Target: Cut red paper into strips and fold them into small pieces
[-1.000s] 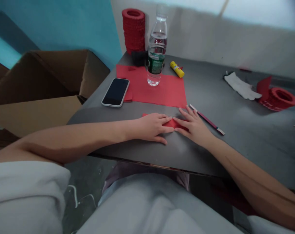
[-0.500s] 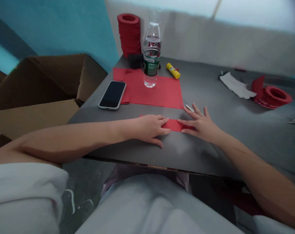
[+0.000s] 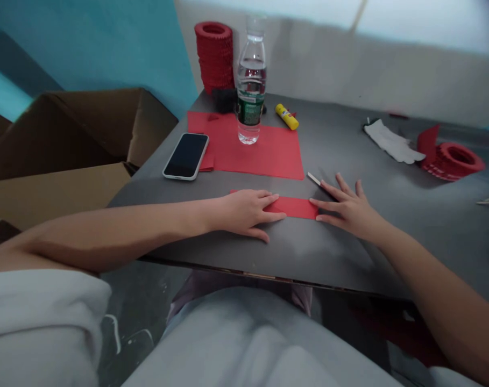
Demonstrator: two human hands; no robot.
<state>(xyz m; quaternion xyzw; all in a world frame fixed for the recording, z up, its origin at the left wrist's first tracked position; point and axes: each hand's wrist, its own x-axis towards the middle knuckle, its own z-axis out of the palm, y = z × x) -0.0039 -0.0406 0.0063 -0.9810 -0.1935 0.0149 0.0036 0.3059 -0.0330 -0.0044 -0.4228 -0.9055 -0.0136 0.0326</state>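
Observation:
A narrow strip of red paper [image 3: 295, 207] lies flat on the grey table [image 3: 228, 252] in front of me. My left hand [image 3: 250, 212] rests flat over its left part, fingers stretched out, hiding much of that end. At the strip's right end is my right hand [image 3: 347, 209], fingers spread, with the fingertips touching the paper's edge. Just beyond those fingers a thin tool with a pale end [image 3: 313, 178] lies on the table, partly hidden by the hand; its kind does not show.
Farther back lie larger red paper sheets [image 3: 268, 158], with a water bottle [image 3: 251, 86] and a phone [image 3: 186, 156] on them. A yellow glue stick [image 3: 286, 116], white glove [image 3: 391, 141], red paper roll [image 3: 458, 161] and red ring stack [image 3: 214, 59] are around. Left stands a cardboard box [image 3: 58, 188].
My right hand has slid to the right along the strip to its end, uncovering more of the red paper and the thin tool. My left hand stays nearly in place.

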